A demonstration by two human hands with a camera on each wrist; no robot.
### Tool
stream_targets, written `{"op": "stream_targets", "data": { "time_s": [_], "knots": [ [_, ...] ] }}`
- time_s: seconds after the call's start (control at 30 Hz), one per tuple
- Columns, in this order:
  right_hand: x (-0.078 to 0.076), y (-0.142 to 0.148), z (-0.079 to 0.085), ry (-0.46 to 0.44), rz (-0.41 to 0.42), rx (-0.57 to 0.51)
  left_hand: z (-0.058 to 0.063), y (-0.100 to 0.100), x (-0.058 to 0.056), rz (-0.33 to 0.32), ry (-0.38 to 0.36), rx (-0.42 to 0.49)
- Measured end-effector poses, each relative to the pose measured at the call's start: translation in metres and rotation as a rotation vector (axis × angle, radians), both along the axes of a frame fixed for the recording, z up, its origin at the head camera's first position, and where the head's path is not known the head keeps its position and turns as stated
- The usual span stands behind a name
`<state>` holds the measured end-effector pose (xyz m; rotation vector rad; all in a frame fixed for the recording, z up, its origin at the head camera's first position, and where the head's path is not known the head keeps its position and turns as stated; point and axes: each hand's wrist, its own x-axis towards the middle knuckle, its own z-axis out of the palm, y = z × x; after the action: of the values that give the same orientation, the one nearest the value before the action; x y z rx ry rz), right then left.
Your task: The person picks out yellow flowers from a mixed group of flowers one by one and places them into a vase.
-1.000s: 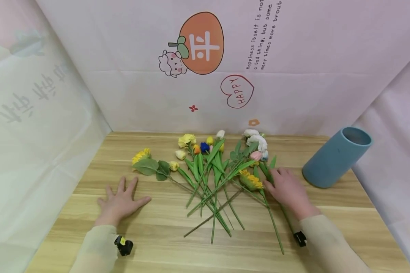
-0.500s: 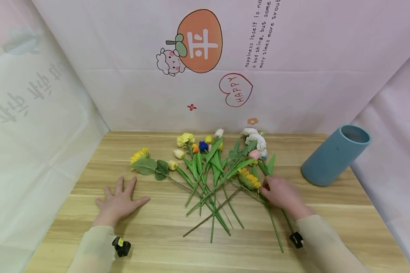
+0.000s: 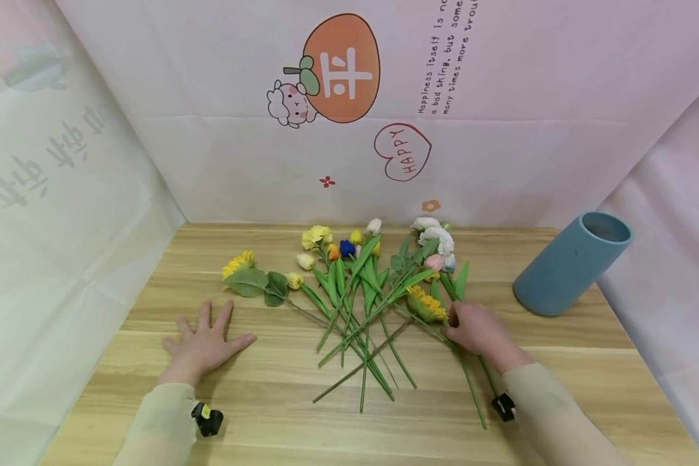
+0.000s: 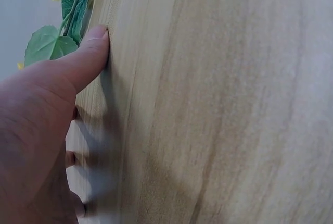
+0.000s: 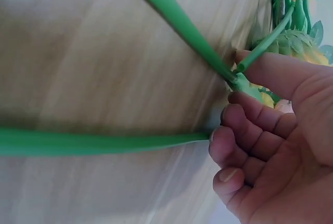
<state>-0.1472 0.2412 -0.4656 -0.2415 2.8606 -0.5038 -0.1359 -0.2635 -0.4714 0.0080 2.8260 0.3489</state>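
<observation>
My left hand (image 3: 200, 349) lies flat on the table with its fingers spread; the left wrist view shows its thumb (image 4: 88, 60) near a green leaf (image 4: 47, 44). My right hand (image 3: 480, 333) pinches a green flower stem (image 5: 182, 26) between thumb and forefinger, beside a sunflower head (image 3: 426, 305). The other fingers are loosely curled, with a second green stem (image 5: 104, 143) running under them. The cut end of another stem (image 5: 268, 41) lies right at the thumb. The bloom of the pinched stem is hidden among the leaves.
Several artificial flowers lie in a crossed pile, among them a blue tulip (image 3: 347, 248), a yellow carnation (image 3: 316, 237) and white blooms (image 3: 439, 239). Another sunflower (image 3: 239, 264) lies at the left. A blue vase (image 3: 567, 268) stands at the right. A printed white cloth (image 3: 239, 175) backs the table.
The right hand has drawn back slightly and left from the leaves, and its thumb and fingers have come together on the stem. The left hand stays where it was.
</observation>
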Motion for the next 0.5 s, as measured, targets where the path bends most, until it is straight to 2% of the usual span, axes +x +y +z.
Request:
{"op": "stream_targets", "data": {
  "time_s": [0.5],
  "knots": [
    [0.0053, 0.0046, 0.0037, -0.028, -0.024, 0.003, 0.0002, 0.0006, 0.001, 0.001, -0.012, 0.015]
  ]
}}
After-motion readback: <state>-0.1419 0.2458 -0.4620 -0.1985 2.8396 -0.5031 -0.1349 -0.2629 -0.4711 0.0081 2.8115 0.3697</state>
